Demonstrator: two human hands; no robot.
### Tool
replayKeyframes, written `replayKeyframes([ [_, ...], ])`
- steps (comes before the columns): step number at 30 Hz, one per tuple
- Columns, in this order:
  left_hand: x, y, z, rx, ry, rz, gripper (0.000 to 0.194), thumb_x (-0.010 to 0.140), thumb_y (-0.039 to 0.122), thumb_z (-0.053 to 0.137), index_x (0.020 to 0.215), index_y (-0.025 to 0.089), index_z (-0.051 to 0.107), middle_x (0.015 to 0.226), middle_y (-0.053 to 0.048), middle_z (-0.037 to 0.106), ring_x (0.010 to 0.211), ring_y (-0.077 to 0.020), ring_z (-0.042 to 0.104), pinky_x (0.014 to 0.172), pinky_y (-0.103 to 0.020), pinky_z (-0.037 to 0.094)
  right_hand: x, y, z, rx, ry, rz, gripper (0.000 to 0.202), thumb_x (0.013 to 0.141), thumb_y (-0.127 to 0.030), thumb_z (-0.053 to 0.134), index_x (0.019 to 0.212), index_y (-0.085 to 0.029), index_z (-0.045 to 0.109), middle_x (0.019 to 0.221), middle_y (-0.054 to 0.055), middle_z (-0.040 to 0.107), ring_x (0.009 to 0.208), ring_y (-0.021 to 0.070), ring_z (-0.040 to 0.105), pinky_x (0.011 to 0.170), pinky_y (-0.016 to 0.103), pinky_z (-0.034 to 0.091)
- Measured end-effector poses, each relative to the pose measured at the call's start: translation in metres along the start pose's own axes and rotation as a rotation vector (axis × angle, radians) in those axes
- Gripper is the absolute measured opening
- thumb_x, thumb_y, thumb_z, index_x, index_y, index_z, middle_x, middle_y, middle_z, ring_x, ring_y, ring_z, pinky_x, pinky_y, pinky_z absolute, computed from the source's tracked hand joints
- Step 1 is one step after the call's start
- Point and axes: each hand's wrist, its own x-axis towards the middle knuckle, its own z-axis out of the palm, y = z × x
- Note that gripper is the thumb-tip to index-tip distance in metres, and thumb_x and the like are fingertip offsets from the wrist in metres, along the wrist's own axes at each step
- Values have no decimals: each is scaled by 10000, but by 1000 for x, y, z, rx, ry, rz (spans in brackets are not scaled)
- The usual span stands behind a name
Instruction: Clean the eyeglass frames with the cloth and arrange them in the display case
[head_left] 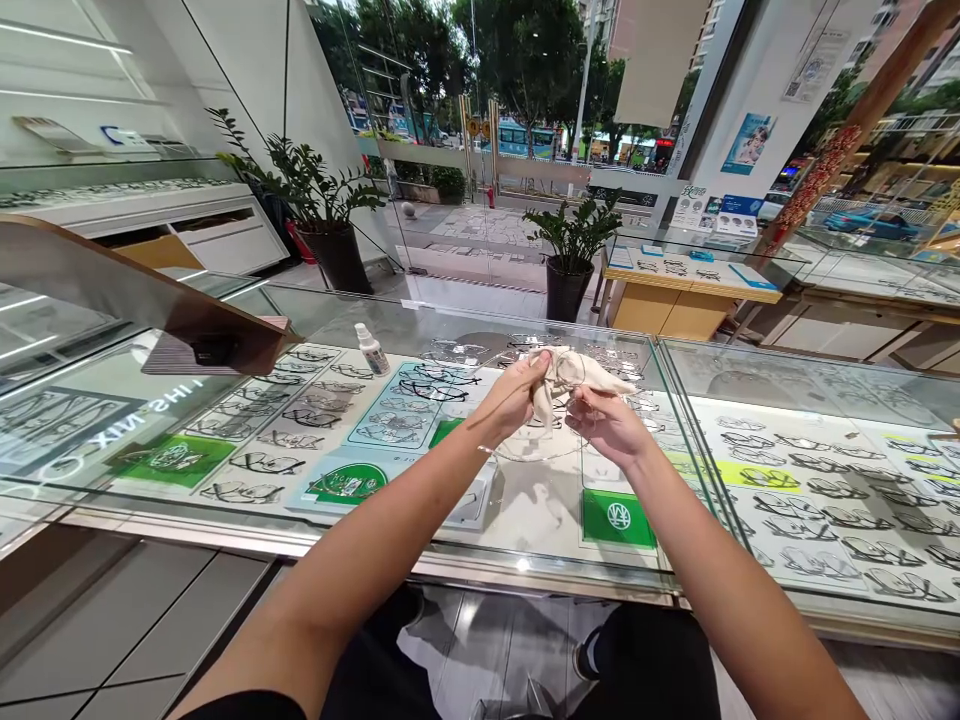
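Over the glass counter, a cream cloth (600,372) is bunched between my two hands. Wrapped partly in it is a pair of thin-framed eyeglasses (561,383); its outline is small and mostly covered. My left hand (519,395) is closed on the cloth, with the thumb pressed on top beside the frame. Lower and to the right, my right hand (606,425) pinches the eyeglasses, its thumb and fingertips also against the cloth. A white spray bottle (373,350) stands upright on the counter to the left.
Rows of eyeglasses (289,415) lie inside the glass display case (536,555) beneath my hands. A tilted mirror-like panel (150,290) stands at the left. A second case (750,400) adjoins on the right. Potted plants (568,285) stand beyond the counter.
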Motion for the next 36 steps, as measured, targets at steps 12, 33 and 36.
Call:
replayKeyframes([
  [12, 7, 8, -8, -19, 100, 10, 508, 785, 509, 965, 1008, 120, 724, 817, -32, 744, 719, -136, 706, 706, -249, 598, -8, -20, -1, -36, 4, -143, 257, 741, -355, 956, 819, -249, 736, 767, -9, 590, 674, 139, 414, 655, 313, 407],
  [33, -30, 63, 9, 110, 280, 125, 452, 715, 466, 988, 923, 140, 755, 805, -25, 727, 699, -130, 629, 662, -227, 490, -11, -51, -23, -5, 63, -318, 251, 773, -334, 955, 841, -265, 724, 725, -35, 549, 638, 131, 428, 638, 286, 464],
  [36, -57, 89, -7, 195, 341, 107, 340, 805, 409, 921, 908, 134, 749, 838, -46, 729, 693, -135, 618, 646, -234, 494, -10, -52, -26, 3, 87, -298, 206, 827, -330, 919, 863, -265, 727, 702, -43, 567, 645, 136, 490, 666, 294, 484],
])
